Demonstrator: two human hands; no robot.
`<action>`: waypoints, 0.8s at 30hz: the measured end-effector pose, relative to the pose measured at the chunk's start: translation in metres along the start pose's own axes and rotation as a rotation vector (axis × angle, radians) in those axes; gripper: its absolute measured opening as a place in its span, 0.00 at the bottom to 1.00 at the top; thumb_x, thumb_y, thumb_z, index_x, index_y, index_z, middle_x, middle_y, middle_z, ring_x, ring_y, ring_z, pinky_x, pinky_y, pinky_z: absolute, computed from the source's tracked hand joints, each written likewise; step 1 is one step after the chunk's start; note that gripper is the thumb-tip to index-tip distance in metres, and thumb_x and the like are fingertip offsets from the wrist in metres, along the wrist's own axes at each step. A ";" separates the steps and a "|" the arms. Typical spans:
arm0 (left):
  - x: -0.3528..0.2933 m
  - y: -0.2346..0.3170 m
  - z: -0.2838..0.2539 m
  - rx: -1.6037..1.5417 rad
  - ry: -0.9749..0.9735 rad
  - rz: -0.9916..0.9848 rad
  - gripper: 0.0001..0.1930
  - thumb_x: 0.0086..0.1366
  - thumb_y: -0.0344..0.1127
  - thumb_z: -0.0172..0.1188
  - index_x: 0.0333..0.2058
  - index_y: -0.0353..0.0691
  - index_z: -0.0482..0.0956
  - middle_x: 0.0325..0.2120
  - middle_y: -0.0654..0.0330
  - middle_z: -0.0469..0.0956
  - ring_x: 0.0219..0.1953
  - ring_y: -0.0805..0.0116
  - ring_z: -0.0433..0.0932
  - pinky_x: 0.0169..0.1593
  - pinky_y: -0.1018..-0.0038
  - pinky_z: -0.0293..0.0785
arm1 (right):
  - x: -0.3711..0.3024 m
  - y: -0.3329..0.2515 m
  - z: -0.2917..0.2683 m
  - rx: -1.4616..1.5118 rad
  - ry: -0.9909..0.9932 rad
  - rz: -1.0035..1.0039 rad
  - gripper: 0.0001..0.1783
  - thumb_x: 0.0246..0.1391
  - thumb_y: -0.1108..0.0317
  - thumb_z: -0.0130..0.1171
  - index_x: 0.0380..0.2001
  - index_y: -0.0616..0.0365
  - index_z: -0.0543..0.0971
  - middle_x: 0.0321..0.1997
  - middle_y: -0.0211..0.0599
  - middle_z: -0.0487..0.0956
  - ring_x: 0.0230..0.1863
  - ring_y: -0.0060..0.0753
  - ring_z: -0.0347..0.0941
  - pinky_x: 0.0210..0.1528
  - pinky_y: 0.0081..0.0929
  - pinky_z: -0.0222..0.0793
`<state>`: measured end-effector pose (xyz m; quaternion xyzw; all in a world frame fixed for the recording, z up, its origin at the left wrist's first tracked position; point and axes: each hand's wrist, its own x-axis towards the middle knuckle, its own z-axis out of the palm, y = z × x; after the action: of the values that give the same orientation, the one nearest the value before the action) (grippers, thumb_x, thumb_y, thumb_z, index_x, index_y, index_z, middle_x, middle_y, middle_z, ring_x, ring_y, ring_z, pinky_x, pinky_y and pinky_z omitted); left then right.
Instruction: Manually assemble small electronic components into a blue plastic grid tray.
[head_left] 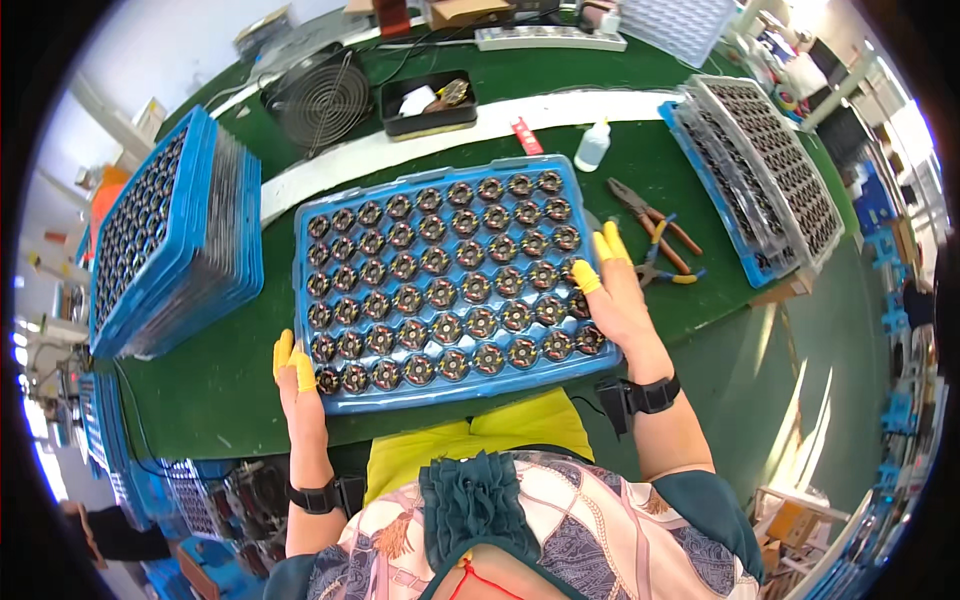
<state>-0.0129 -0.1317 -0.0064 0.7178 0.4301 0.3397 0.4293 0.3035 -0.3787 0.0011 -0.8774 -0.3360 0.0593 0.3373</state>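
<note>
In front of me on the table lies a blue plastic tray (460, 393), tilted slightly, with rows of small round black parts (443, 291) in its pockets. They carry coloured, coil-like details. My left hand (302, 400) grips the tray's near left corner, with yellow finger covers on its fingertips. At the right edge, my right hand (622, 305) holds the tray too, its thumb over the rim by the parts and its covered fingers along the outside. Just beyond that hand lie pliers with brown handles (655, 222) and smaller cutters with blue and yellow handles (660, 272).
A tall stack of blue trays (215, 225) stands at left, and another tray stack (770, 165) at right. Farther back are a round fan (322, 100), a black bin (428, 122), a white bottle (593, 147), a red strip (526, 136) and a power strip (550, 39).
</note>
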 end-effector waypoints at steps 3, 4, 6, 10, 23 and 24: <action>-0.002 0.005 -0.002 -0.073 -0.046 -0.008 0.21 0.66 0.36 0.44 0.53 0.28 0.65 0.58 0.53 0.59 0.60 0.62 0.56 0.62 0.71 0.48 | 0.000 0.003 -0.001 0.134 0.008 -0.035 0.35 0.54 0.55 0.50 0.56 0.72 0.59 0.64 0.60 0.52 0.65 0.54 0.47 0.65 0.37 0.43; -0.002 0.005 -0.003 -0.095 -0.059 -0.013 0.20 0.66 0.35 0.44 0.53 0.28 0.65 0.58 0.53 0.59 0.60 0.62 0.56 0.62 0.70 0.48 | -0.001 0.001 0.001 0.179 0.014 -0.046 0.34 0.54 0.55 0.50 0.57 0.71 0.59 0.64 0.59 0.52 0.65 0.54 0.47 0.65 0.37 0.42; -0.003 0.008 -0.004 -0.141 -0.081 -0.028 0.19 0.65 0.32 0.45 0.52 0.28 0.66 0.59 0.54 0.59 0.61 0.62 0.56 0.62 0.70 0.48 | -0.002 -0.003 0.000 0.230 0.006 -0.069 0.35 0.55 0.57 0.50 0.58 0.70 0.56 0.65 0.58 0.49 0.67 0.52 0.45 0.66 0.35 0.40; -0.002 0.019 -0.004 -0.350 -0.116 -0.058 0.20 0.64 0.28 0.44 0.54 0.29 0.64 0.57 0.55 0.61 0.57 0.66 0.60 0.60 0.73 0.53 | -0.002 -0.007 -0.004 0.265 0.005 -0.062 0.35 0.56 0.58 0.49 0.60 0.68 0.54 0.65 0.57 0.49 0.67 0.51 0.43 0.66 0.35 0.39; 0.012 0.076 -0.022 -0.703 -0.257 -0.137 0.19 0.65 0.35 0.48 0.51 0.31 0.66 0.44 0.58 0.73 0.45 0.69 0.72 0.50 0.71 0.67 | -0.015 -0.038 -0.060 1.617 -0.177 0.062 0.26 0.57 0.72 0.49 0.59 0.60 0.57 0.52 0.34 0.70 0.47 0.23 0.69 0.48 0.23 0.69; 0.011 0.079 -0.020 -0.854 -0.288 -0.227 0.19 0.65 0.36 0.49 0.51 0.32 0.67 0.45 0.58 0.72 0.45 0.68 0.72 0.50 0.70 0.67 | -0.018 -0.034 -0.068 1.667 -0.204 0.082 0.27 0.57 0.72 0.49 0.59 0.60 0.57 0.52 0.35 0.70 0.47 0.25 0.70 0.48 0.23 0.69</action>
<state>0.0006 -0.1356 0.0748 0.4651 0.2637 0.3340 0.7763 0.2932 -0.4092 0.0719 -0.3431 -0.1790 0.3792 0.8405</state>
